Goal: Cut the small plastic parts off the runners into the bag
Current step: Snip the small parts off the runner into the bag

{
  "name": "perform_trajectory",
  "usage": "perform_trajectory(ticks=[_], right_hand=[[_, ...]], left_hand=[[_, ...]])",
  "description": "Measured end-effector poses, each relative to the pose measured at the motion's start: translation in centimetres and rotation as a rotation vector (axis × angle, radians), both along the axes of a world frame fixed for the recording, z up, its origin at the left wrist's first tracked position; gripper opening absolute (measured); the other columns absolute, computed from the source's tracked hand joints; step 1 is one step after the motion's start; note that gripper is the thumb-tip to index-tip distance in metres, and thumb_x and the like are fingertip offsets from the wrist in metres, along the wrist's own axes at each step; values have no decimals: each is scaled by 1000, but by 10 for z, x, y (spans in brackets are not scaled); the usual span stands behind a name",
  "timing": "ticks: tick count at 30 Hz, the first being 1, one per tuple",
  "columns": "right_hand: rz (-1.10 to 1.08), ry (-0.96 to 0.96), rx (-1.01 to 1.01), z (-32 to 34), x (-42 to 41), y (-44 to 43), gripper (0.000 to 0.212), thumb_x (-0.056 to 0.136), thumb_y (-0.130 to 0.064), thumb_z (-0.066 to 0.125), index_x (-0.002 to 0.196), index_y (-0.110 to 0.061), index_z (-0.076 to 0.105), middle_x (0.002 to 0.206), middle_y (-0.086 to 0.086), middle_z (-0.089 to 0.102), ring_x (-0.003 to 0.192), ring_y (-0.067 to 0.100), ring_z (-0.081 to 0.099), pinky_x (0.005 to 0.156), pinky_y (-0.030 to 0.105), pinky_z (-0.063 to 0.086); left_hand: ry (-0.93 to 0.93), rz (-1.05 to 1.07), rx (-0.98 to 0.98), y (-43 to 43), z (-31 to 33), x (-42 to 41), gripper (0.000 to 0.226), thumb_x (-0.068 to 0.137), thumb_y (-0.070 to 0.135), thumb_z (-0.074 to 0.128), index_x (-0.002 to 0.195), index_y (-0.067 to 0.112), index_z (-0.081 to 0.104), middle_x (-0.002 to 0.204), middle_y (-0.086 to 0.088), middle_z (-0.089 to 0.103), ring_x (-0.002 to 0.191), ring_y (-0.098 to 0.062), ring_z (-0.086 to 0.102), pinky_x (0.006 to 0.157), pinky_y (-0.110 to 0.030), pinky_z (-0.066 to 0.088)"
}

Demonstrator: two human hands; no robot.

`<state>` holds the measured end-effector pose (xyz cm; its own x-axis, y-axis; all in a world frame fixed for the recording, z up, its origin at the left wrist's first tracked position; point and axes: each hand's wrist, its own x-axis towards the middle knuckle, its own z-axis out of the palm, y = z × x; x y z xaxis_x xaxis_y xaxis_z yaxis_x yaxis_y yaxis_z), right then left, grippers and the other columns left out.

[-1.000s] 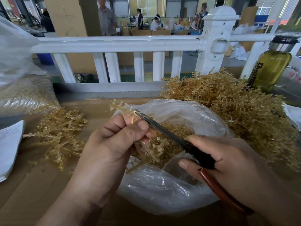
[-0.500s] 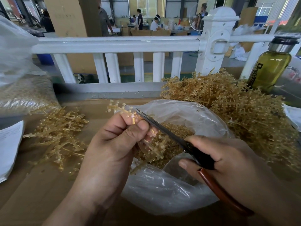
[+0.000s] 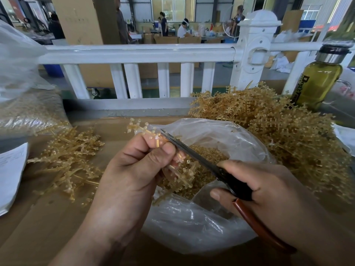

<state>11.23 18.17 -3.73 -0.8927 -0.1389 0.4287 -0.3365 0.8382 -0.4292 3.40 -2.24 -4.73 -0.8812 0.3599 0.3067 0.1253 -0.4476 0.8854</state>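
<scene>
over bag (image 3: 192, 227), left hand (image 3: 130, 175) pinches runner (image 3: 135, 128); bottle (image 3: 318, 85) lettering unreadable

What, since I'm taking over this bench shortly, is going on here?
A person is trimming parts over a clear plastic bag. The left hand pinches a branched amber plastic runner above the bag's mouth, while the right hand grips black-bladed cutters with a red-brown handle, blades laid against that runner. Loose amber cut parts already lie inside the bag. A large heap of amber runners sits to the right, and a smaller pile lies to the left on the brown table.
</scene>
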Motion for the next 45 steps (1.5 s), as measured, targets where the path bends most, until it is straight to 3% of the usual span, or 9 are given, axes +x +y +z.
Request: perform_trajectory(ticks=[4,12,21,27,42,45], right_hand=[[11,-30,-11,-1,-1,0,33,83,-63,56,98,-35,62,75,-17,55,62,-1,55,51,7,35],[58,-24,-7,0,0,2,30,85,-58,59,98,-31,64,71,-19,51,59,-3,51,50,5,31],[33,-12,19,-2,-1,6,35,86,-62,55,93,-29,63,66,-14,51,59,3,53,48,13,34],[55,-19,-20,-1,-1,4,27,87,-57,57,93,-32,63,65,-18,50,55,1,52,47,7,31],[25,-30,2,0,-1,2,29,87,-57,53,90,-30,64,67,-14,53,57,0,54,48,6,32],[31,-42,28,-1,-1,4,34,87,-61,51,90,-28,63,66,-13,52,58,3,54,47,11,33]], left_hand=[[20,24,-31,-2,-1,-2,10,77,24,77,77,18,70,78,-7,67,72,-18,62,67,-29,54],[77,64,-92,-2,-3,-3,14,78,30,77,79,17,70,80,-6,68,76,-18,62,71,-27,55],[77,81,-96,0,-2,-2,26,77,23,80,79,3,63,79,-7,67,76,-18,61,71,-26,54],[100,57,-100,0,-2,-2,12,77,27,75,79,17,69,78,-3,66,75,-17,61,71,-25,54],[120,50,-91,-2,-3,-4,9,78,30,74,75,22,70,78,-1,66,76,-16,60,72,-26,52],[124,42,-84,-2,-3,-5,9,78,29,74,75,22,69,77,-1,66,76,-15,60,71,-25,52]])
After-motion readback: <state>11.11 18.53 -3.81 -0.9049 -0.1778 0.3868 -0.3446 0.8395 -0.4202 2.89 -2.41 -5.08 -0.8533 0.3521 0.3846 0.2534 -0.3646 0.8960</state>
